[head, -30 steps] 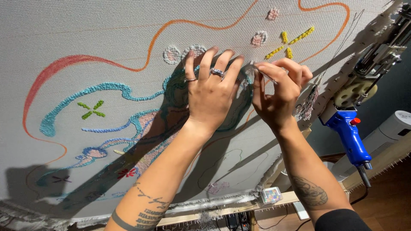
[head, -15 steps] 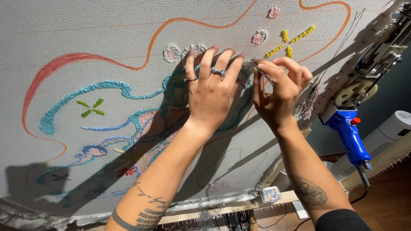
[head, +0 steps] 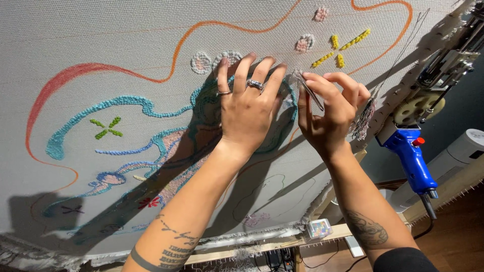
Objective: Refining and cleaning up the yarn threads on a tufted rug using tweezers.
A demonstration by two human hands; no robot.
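Observation:
A large grey tufting cloth (head: 126, 45) stretched on a wooden frame fills the view, with orange and red drawn lines and tufted teal, blue, green, yellow and pink shapes. My left hand (head: 248, 108), wearing rings, lies flat on the cloth with fingers spread over a teal tufted patch (head: 201, 103). My right hand (head: 327, 111) is just to its right, pinching a thin metal tool (head: 310, 90), which looks like small scissors or tweezers, its tip against the cloth near my left fingertips.
A blue tufting gun (head: 411, 151) hangs at the frame's right edge, with thin yarn strands (head: 403, 50) running up from it. A white cylinder (head: 454, 158) stands behind it. The wooden frame rail (head: 262, 244) with tack strips runs along the bottom, above a wooden floor.
Both hands stay in nearly the same place. My right hand's fingers shift slightly as the thin tool works at the cloth.

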